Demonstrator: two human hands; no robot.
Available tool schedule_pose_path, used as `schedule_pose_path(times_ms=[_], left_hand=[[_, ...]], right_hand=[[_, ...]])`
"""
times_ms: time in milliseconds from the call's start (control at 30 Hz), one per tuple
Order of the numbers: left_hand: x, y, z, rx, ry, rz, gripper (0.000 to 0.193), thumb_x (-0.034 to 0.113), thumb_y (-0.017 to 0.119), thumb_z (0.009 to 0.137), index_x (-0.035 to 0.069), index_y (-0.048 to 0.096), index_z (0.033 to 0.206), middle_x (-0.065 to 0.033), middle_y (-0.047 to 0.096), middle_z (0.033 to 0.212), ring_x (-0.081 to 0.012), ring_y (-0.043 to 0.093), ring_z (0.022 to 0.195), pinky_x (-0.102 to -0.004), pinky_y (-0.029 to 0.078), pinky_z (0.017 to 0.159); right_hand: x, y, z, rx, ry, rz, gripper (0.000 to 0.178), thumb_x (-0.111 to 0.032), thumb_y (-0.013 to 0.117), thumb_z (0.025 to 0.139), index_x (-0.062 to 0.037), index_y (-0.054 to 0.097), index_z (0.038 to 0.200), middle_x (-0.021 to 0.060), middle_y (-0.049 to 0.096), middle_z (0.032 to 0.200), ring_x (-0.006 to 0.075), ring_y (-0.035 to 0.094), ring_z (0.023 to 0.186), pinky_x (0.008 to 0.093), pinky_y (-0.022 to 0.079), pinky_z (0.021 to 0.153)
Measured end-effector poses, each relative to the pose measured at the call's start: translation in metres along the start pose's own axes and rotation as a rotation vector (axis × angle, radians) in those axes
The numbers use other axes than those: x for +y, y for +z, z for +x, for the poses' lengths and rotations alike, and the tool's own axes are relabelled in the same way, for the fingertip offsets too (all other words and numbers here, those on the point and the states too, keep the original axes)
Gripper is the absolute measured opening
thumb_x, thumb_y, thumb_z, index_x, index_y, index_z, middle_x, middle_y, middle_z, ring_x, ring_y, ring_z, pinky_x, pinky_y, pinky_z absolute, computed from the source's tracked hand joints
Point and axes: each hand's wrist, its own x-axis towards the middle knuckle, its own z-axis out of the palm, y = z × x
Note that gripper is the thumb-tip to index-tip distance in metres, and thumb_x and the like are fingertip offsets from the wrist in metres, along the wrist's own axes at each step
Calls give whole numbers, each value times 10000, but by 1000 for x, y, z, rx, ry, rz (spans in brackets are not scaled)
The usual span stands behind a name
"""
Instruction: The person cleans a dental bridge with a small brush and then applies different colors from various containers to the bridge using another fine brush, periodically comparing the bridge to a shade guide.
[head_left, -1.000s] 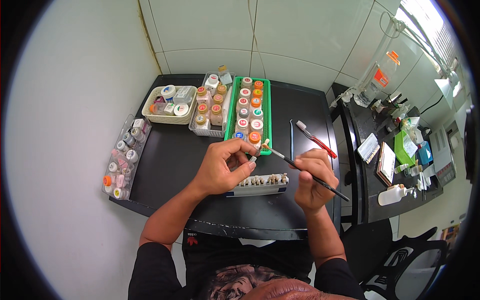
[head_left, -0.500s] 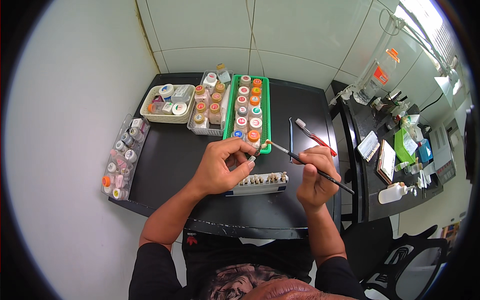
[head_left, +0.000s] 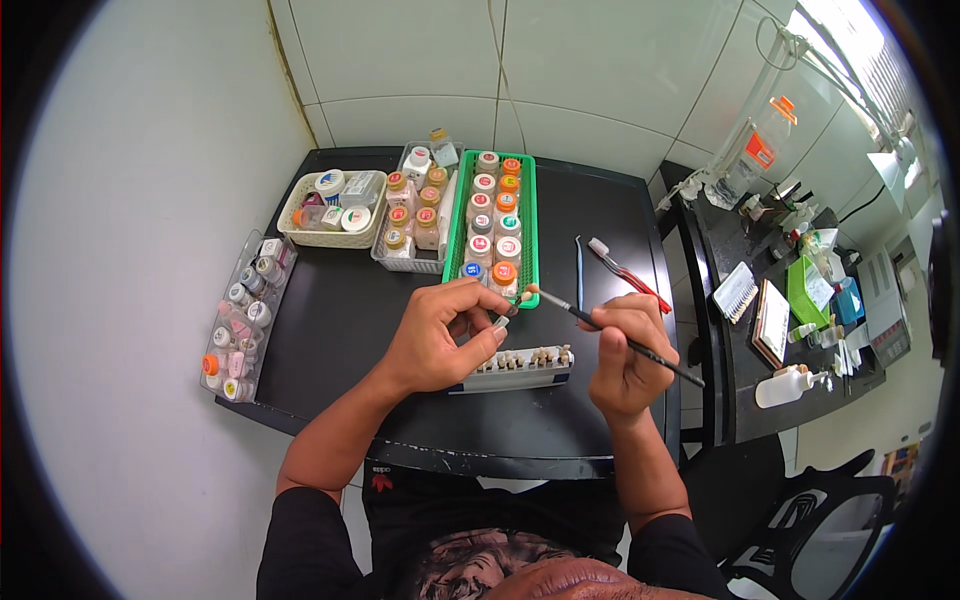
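My left hand [head_left: 440,335] is closed in a pinch on a small tooth-shaped shade tab [head_left: 526,296] with a greyish stem; the fingers partly hide it. Between the fingers of my right hand [head_left: 632,355] is a thin brush [head_left: 560,301] with a black handle and a silvery neck. The brush tip points left and is beside the tab's pale end; whether they touch, I cannot tell. Below both hands, a white shade-guide holder [head_left: 520,379] with a row of tooth-shaped tabs lies on the black table [head_left: 590,435], partly behind my left hand.
Beyond my hands stands a green basket [head_left: 532,220] of capped jars. Farther left are a clear bin [head_left: 410,264], a cream basket [head_left: 335,239] and a clear tray [head_left: 228,330] of bottles. A blue tool [head_left: 579,270] and red toothbrush [head_left: 640,283] lie right. A cluttered side counter [head_left: 735,410] adjoins.
The brush tip has dipped slightly toward me and stays beside the tab. Both hands keep their holds and have hardly moved.
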Motion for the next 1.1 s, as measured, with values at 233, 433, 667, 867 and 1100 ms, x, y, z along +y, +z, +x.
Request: schedule_pose_path(times_ms=[233,433,667,867,1100], left_hand=[[0,-2,0,-2,0,7,201,21,786,903,-19,771,1099,-20,699,823,-17,541,626,-232,392,558],[0,-1,0,0,1,20,205,23,789,897,-18,770,1097,-18,697,815,-15,514,607,-236,376,549],[1,-3,0,-2,-22,47,205,27,786,900,-21,770,1099,-16,693,806,-17,517,610,-236,381,554],[2,-3,1,-7,-4,58,205,30,786,899,-16,772,1099,-13,695,802,-21,524,615,-242,381,549],[3,-3,1,-2,2,75,201,25,783,898,-20,772,1094,-21,698,806,-24,554,627,-240,398,554]], right_hand=[[0,-1,0,-9,11,-24,193,-131,738,1059,45,767,985,129,779,835,250,680,833,355,531,748],[-2,0,0,4,-9,-26,225,-157,731,1067,42,769,969,127,774,815,257,683,822,361,523,762],[-5,2,0,-6,64,-39,205,-157,735,1059,23,773,969,100,775,805,242,689,802,416,508,824],[-2,-2,-1,-2,20,4,204,-162,743,1052,16,767,955,97,769,793,244,689,807,406,505,809],[-1,-1,2,-5,-9,12,200,-149,740,1050,18,771,943,102,765,799,249,673,818,364,504,762]])
